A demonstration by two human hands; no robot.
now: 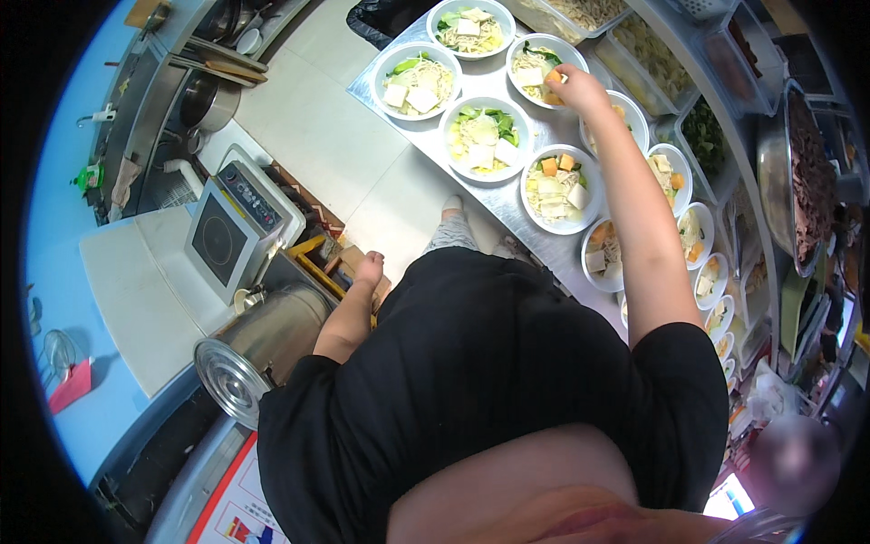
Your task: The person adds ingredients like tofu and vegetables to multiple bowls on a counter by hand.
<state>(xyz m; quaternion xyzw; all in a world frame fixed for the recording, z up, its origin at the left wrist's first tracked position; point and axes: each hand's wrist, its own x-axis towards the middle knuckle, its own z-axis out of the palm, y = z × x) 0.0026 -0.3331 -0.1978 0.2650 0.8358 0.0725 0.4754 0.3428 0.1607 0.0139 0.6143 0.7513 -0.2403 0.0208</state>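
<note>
My right hand (pixel 581 88) reaches over a white bowl (pixel 511 73) on the steel table. Its fingertips pinch an orange cube (pixel 554 76), just above the noodles, greens and white tofu-like block (pixel 530 76) inside. Another orange piece (pixel 553 99) lies in the same bowl. Beside it stands a bowl (pixel 445 139) with noodles, greens and pale blocks. A nearer bowl (pixel 527 190) has two orange cubes on top. My left hand (pixel 369 267) hangs low at my side, fingers curled, with nothing visible in it.
More filled bowls run along the steel table (pixel 489 187). Behind them stand clear food containers (pixel 646 61) and a steel basin (pixel 777 177) of dark shredded food. To my left are an induction cooker (pixel 219 238) and a tall lidded steel pot (pixel 279 333). A blurred person (pixel 792 466) appears at lower right.
</note>
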